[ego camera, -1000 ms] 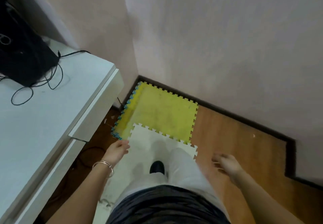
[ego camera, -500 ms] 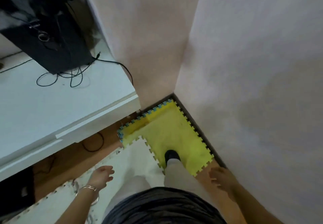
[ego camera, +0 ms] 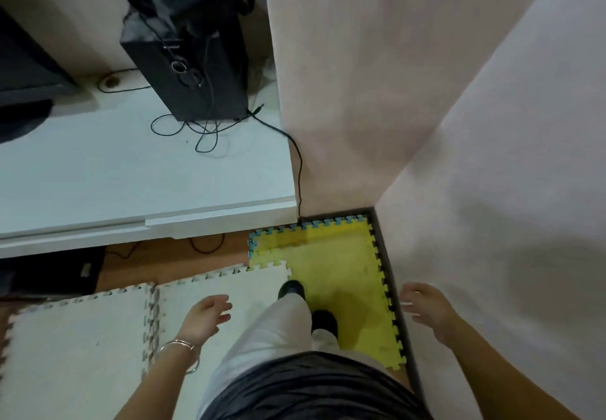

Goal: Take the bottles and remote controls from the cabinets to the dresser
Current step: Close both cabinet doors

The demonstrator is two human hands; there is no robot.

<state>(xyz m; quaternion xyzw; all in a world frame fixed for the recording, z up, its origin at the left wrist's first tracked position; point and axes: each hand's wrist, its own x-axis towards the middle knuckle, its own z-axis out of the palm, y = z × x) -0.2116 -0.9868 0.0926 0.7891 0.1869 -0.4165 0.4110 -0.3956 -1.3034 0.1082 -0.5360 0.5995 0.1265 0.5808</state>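
Both hands empty. Left hand [ego camera: 205, 316] hangs low over the white foam mat [ego camera: 82, 337], fingers [ego camera: 219, 301] loosely spread and slightly curled, gripping nothing. Thin bangle [ego camera: 183, 347] on that wrist. Right hand [ego camera: 426, 308] hangs just beside the right wall [ego camera: 508, 223], fingers spread, also gripping nothing.

Between the hands: light trousers [ego camera: 275, 331], dark shoes. Front shoe [ego camera: 291, 289] sits on the seam between the white mat and the yellow foam mat [ego camera: 341, 268]; rear shoe [ego camera: 324, 319] is on the yellow one. Yellow mat fills the floor corner, with a blue toothed edge on its far and left sides.

Beyond the mats, a strip of bare wood floor [ego camera: 170, 255] with loops of cable, then a dark box [ego camera: 52, 272] under the white surface at left.

Farther out: white table [ego camera: 131, 177], likely the dresser, right end near the wall. On it a black speaker [ego camera: 190, 59] stands upright at the back, with black cables [ego camera: 200, 134] tangled in front of it; one cable drops off the right end to the floor corner. A dark object [ego camera: 23, 68] is cut off at the left edge, can't tell what it is.

No bottles or remote controls in view; cabinets out of frame.
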